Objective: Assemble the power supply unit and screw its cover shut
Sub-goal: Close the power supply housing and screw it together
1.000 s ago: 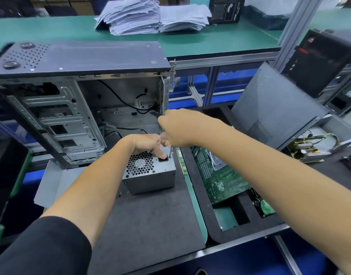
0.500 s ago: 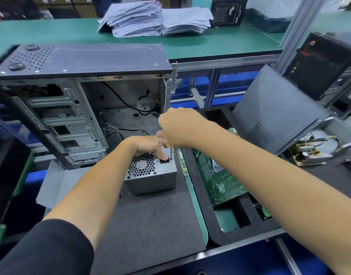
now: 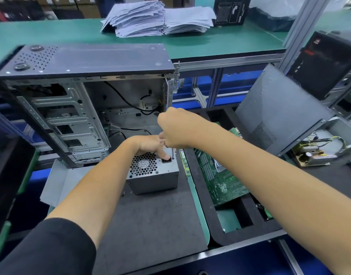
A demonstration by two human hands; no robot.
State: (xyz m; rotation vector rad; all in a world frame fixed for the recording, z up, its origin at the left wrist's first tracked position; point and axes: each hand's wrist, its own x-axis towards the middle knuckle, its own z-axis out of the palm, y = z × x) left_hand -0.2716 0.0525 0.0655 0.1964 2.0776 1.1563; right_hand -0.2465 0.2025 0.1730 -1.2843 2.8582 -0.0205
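Power supply box (image 3: 152, 172) on dark mat in front of open computer case (image 3: 81, 100), cover already on. Left hand (image 3: 148, 144) steadies box top; right hand (image 3: 175, 129) fisted round screwdriver (image 3: 172, 153) at corner screw. Screwing appears underway; remaining screws not visible.

A green tabletop (image 3: 51, 34) ran across the upper part of the frame, edged by an aluminium rail (image 3: 230, 61). Two stacks of papers (image 3: 156, 18) lay on it at the upper centre, with a black printed box (image 3: 231, 10) just to their right. An aluminium post (image 3: 305, 20) rose slantwise at the upper right. Below the rail, blue panels (image 3: 240, 84) showed between metal struts. Brown cartons (image 3: 71, 2) lined the far upper left. A dark mat (image 3: 150, 225) covered the near tabletop at lower centre. Light was even and bright.
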